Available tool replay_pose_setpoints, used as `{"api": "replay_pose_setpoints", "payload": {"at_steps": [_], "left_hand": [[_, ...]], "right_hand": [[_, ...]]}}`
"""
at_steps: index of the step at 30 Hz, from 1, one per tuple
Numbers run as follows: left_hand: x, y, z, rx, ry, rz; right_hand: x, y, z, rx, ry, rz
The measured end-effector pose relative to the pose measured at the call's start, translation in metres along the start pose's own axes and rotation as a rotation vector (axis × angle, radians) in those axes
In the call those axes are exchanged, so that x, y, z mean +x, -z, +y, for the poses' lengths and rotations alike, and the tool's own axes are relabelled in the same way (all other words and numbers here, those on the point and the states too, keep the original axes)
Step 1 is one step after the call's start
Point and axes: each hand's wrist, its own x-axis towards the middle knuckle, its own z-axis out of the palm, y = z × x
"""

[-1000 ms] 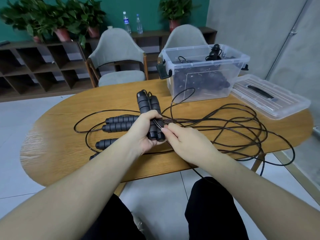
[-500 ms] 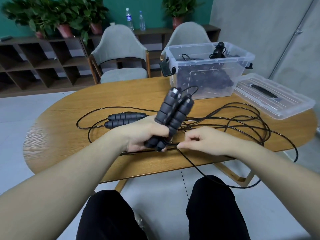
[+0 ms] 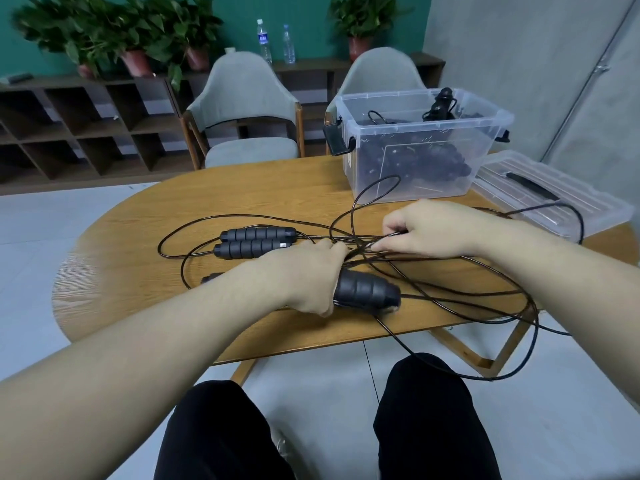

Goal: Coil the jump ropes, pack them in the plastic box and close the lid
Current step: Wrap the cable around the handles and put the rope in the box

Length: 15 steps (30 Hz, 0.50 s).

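Note:
My left hand [image 3: 304, 275] grips a pair of black foam jump rope handles [image 3: 367, 291], which point right and lie low over the wooden table [image 3: 173, 209]. My right hand [image 3: 426, 230] pinches the thin black cord [image 3: 450, 289] just beyond the left hand. Loose cord loops spread over the table and hang off its near right edge. Another pair of handles [image 3: 256, 240] lies left of my hands. The clear plastic box [image 3: 415, 147] at the back right holds coiled black ropes. Its lid [image 3: 550, 199] lies flat to its right.
Two grey chairs [image 3: 246, 109] stand behind the table. A dark shelf unit [image 3: 69, 123] with potted plants and two water bottles [image 3: 275, 41] runs along the green wall. My knees in black trousers [image 3: 433, 410] are below the table's edge.
My left hand has swung the handles from upright down to lie pointing right. My right hand has moved up and away along the cord, from beside the handles to above them.

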Motion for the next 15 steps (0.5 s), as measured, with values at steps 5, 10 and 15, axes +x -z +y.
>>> {"api": "replay_pose_setpoints", "payload": {"at_steps": [5,10,15], "left_hand": [[0.011,-0.004,-0.007,-0.129,0.23,0.245],[0.02,-0.007,-0.02,-0.871,0.355,0.197],[0.012,-0.02,-0.024,-1.575,0.213,0.025]], "right_hand": [[-0.012,0.001,-0.038,0.219,0.05,0.141],[-0.028,-0.025,-0.058,0.352,0.05,0.173],[-0.036,-0.063,-0.046,0.45,0.051,0.162]]}}
